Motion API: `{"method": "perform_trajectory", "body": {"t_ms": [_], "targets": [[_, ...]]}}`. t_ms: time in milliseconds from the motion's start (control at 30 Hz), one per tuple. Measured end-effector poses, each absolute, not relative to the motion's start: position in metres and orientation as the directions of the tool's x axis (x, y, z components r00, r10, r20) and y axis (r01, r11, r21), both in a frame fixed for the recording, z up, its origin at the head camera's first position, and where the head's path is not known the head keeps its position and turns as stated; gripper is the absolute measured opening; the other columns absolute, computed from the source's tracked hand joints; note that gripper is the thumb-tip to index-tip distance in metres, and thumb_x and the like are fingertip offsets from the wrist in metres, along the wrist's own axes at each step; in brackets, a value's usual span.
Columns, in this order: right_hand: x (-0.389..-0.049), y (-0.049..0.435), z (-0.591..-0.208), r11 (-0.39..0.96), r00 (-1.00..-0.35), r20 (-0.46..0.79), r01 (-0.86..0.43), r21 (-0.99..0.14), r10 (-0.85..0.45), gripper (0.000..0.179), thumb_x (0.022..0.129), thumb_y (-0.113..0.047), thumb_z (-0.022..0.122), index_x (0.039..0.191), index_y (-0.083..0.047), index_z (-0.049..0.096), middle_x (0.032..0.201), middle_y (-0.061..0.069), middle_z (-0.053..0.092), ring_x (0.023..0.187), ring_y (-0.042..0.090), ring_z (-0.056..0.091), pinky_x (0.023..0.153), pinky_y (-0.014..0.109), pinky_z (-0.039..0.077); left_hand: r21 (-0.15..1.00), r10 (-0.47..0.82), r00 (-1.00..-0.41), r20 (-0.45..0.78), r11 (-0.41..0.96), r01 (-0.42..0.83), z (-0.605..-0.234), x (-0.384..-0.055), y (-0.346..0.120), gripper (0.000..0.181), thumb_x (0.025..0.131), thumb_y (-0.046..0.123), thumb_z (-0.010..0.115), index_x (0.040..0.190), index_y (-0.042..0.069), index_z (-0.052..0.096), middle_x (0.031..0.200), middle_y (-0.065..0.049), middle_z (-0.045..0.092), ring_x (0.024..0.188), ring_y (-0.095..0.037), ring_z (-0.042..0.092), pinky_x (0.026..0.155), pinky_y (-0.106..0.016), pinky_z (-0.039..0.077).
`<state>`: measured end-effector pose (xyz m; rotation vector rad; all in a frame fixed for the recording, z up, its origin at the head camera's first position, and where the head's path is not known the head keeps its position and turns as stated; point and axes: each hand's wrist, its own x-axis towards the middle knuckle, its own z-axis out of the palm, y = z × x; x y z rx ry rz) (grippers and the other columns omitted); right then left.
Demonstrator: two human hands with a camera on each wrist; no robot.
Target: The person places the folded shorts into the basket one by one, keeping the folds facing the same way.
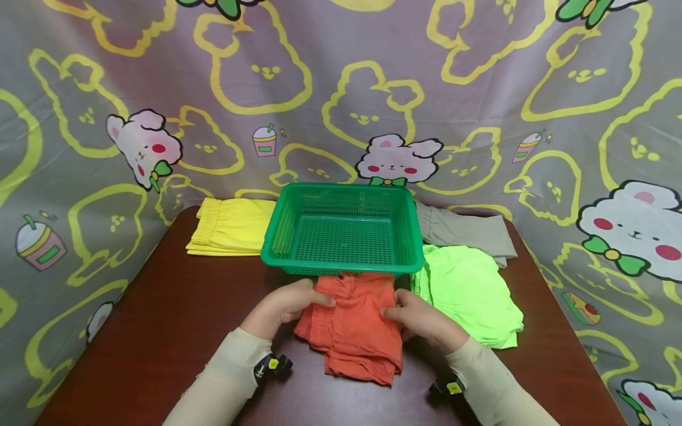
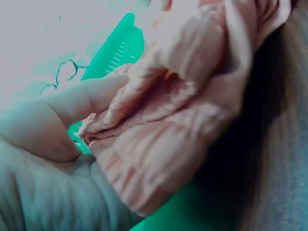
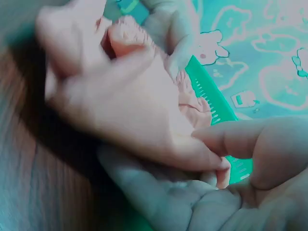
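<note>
Head view: orange garment, folded in layers, sits mid-table in front of the green basket, its far edge right at the basket's front rim. Left hand grips its left edge, right hand its right, probably so the layers stay stacked and level. Can't tell if its near end touches the table. Basket is centred on the far edge with its mouth up, looks like for reach from both sides. Yellow garment lies folded at the far left corner; grey garment at the far right corner; neon-green garment along the right edge, near side of the grey. Parked outboard, I'd guess, to leave the middle free for handling. Patterned curtain has bunnies and cups, no legible text. Left wrist strap has a white mark, too small to read. Left wrist view: thumb pressed on the gathered waistband, rest of hand behind it: a pinch grip on the bulky end. No labels visible. Right wrist view: thumb over the cloth edge, fingers curled underneath, likely supporting the layers from below. Cloth blurred; no brand or tag readable.
</note>
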<state>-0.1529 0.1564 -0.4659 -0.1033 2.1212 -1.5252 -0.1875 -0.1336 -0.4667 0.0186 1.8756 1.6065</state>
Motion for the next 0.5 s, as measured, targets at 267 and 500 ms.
{"method": "perform_trajectory", "body": {"t_ms": [267, 500], "targets": [[-0.155, 0.154, -0.471, 0.225, -0.814, -0.419, 0.355, -0.907, -0.403, 0.043, 0.1, -0.009, 0.057, 0.133, 0.008, 0.036, 0.093, 0.017, 0.066, 0.071, 0.022, 0.068, 0.055, 0.04, 0.059, 0.861, 0.394, -0.766, -0.509, 0.207, -0.465, -0.476, -0.195, -0.145, 0.027, 0.088, 0.007, 0.075, 0.11, -0.003, 0.064, 0.101, -0.007, 0.069, 0.092, -0.019, 0.068, 0.083, -0.037, 0.059], [-0.157, 0.157, -0.471, 0.197, -0.785, -0.417, 0.368, -0.909, -0.459, 0.05, 0.099, -0.007, 0.055, 0.142, 0.008, 0.034, 0.1, 0.019, 0.069, 0.078, 0.026, 0.072, 0.056, 0.044, 0.06, 0.865, 0.563, -0.684, -0.464, 0.122, -0.487, -0.474, -0.198, -0.152, 0.049, 0.096, 0.003, 0.065, 0.141, -0.003, 0.048, 0.121, -0.012, 0.068, 0.108, -0.025, 0.068, 0.094, -0.046, 0.057]]}}
